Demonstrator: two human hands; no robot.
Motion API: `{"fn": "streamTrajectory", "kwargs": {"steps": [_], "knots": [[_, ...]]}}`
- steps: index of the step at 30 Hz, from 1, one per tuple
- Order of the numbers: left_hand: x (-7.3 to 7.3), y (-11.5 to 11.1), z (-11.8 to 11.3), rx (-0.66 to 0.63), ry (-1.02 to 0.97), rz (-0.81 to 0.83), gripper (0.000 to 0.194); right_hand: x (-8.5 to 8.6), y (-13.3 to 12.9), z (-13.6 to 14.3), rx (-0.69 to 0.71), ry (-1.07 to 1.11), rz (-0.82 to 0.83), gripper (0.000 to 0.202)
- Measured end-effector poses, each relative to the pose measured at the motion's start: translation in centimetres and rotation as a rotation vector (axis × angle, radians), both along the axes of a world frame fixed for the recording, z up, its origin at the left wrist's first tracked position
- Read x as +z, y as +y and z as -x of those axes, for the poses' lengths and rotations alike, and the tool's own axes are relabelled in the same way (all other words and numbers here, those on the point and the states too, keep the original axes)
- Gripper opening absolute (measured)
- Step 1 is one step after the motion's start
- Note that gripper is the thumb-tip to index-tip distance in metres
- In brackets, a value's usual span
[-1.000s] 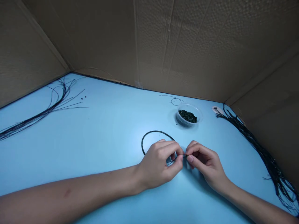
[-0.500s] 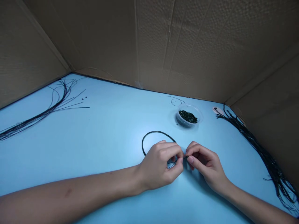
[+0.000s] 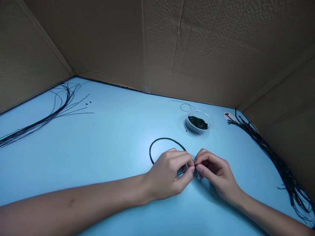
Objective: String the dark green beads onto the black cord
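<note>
Above left hand (image 3: 169, 173), beaded strand (image 3: 164, 138), curved, bowing toward cardboard (image 3: 157, 49)

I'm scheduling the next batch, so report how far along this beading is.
Looks done: the curved stretch of strand is beaded; the bundle at right looks beaded too.
In hand: the left hand and right hand pinch a small dark piece between them.
Seemingly left: this strand's end, plus the bare threads at left; the tub still holds beads.

- Cardboard wall (image 3: 197, 46), twelve o'clock: matt, creased, rough
- Surface (image 3: 110, 147): smooth, soft sheen
- Tub (image 3: 194, 129), three o'clock: clear, smooth plastic
- Beads (image 3: 198, 122) inside it: glossy
</note>
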State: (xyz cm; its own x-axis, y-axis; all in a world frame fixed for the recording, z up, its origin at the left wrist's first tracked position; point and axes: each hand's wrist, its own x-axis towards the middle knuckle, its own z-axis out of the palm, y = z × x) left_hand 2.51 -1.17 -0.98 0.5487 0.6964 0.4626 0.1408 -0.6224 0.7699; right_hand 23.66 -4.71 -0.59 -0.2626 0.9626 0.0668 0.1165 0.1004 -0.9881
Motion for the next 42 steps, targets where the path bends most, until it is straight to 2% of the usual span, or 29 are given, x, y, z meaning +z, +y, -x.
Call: {"fn": "streamTrajectory", "kwargs": {"steps": [10,27,35,37,42], "knots": [[-0.01,-0.12,0.11,0.068,-0.033,-0.005,0.010,-0.53,0.16,-0.05,-0.104,0.009,-0.070,0.012],[-0.10,0.02,-0.04,0.044,-0.020,-0.011,0.014,-0.30,0.18,-0.04,-0.040,0.010,-0.060,0.009],[-0.21,-0.07,0.03,0.038,0.004,-0.008,0.005,-0.08,0.12,-0.12,-0.032,-0.053,-0.049,0.018],[-0.21,-0.03,0.05,0.031,0.016,-0.011,0.008,-0.18,0.10,-0.17,-0.032,-0.063,-0.062,0.018],[-0.04,-0.02,0.13,0.012,0.031,-0.029,0.012,-1.02,0.09,-0.55,-0.186,0.070,-0.093,0.016]]}}
